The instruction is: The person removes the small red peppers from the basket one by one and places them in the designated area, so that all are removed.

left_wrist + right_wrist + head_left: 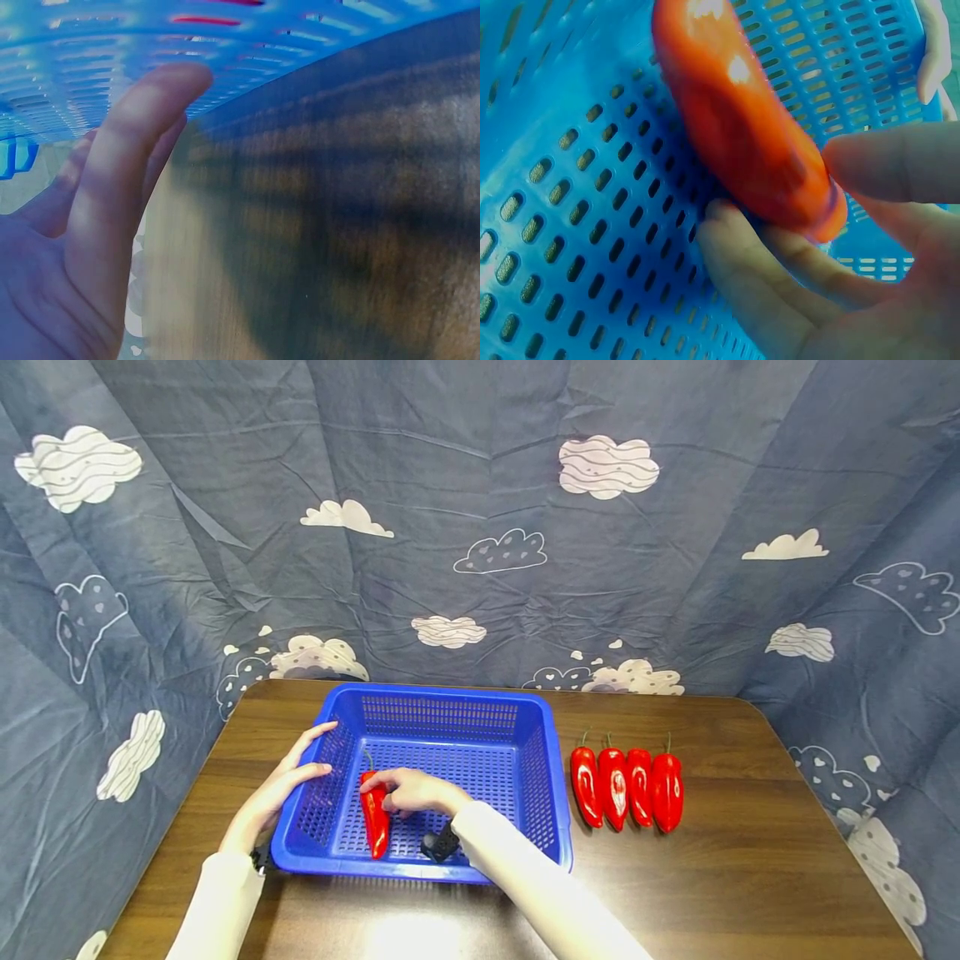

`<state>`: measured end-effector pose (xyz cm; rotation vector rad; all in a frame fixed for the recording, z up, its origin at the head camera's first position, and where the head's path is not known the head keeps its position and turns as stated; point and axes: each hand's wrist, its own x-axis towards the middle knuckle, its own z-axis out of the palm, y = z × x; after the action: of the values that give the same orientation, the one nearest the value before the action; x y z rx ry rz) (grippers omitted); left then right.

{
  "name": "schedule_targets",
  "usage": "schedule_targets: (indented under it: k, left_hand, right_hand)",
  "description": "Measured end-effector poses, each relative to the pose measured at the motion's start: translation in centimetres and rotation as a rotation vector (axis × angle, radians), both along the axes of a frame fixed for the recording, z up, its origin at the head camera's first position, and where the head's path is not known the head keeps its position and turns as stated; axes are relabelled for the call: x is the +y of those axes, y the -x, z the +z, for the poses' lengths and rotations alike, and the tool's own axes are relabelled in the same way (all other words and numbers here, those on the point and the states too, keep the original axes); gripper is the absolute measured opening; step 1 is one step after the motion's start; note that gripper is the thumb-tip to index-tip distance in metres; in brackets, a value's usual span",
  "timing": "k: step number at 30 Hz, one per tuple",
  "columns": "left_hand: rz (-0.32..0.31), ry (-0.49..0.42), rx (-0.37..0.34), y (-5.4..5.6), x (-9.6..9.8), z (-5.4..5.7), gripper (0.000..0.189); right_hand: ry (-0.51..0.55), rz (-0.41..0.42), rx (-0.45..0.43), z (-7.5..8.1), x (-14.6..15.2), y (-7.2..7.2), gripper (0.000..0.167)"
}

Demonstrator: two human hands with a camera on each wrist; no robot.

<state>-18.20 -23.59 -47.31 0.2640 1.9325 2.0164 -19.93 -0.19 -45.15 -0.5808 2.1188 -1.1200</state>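
Observation:
A glossy red chili pepper [377, 827] with a green stem lies inside a blue perforated plastic basket [442, 866], toward its left side. My right hand [416, 792] reaches in and holds this pepper near its stem end. In the right wrist view, digits stand on both sides of the red pepper [742, 127]. My left hand [273, 789] grips the basket's left wall, with digits over the rim. The left wrist view has another finger [112, 165] of that hand outside the slotted basket wall [97, 45].
Several more red peppers [639, 787] lie side by side on the wooden table [720, 893], right of the basket, their stem ends toward the back. A dark blue cloth [480, 485] printed with clouds hangs behind the table and along its sides.

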Motion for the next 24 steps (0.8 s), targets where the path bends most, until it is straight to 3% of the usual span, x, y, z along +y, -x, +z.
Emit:
schedule_targets:
  k: [6,10,19,24]
  left_hand:
    - [0.003,-0.001,-0.005,0.0,0.0,0.1,0.062]
    - [0.002,-0.01,-0.004,0.0,0.0,0.0,0.062]
    - [0.008,-0.001,-0.002,0.1,0.0,-0.1,0.062]
    - [0.007,-0.002,0.004,0.1,-0.1,-0.1,0.062]
  right_hand:
    - [-0.027,-0.036,0.108,0.1,0.2,0.0,0.047]
    - [-0.033,-0.053,0.126,0.1,0.4,0.1,0.046]
    - [0.083,-0.153,0.002,-0.1,0.9,0.1,0.04]
    - [0.12,-0.185,-0.008,0.0,1.4,0.2,0.038]
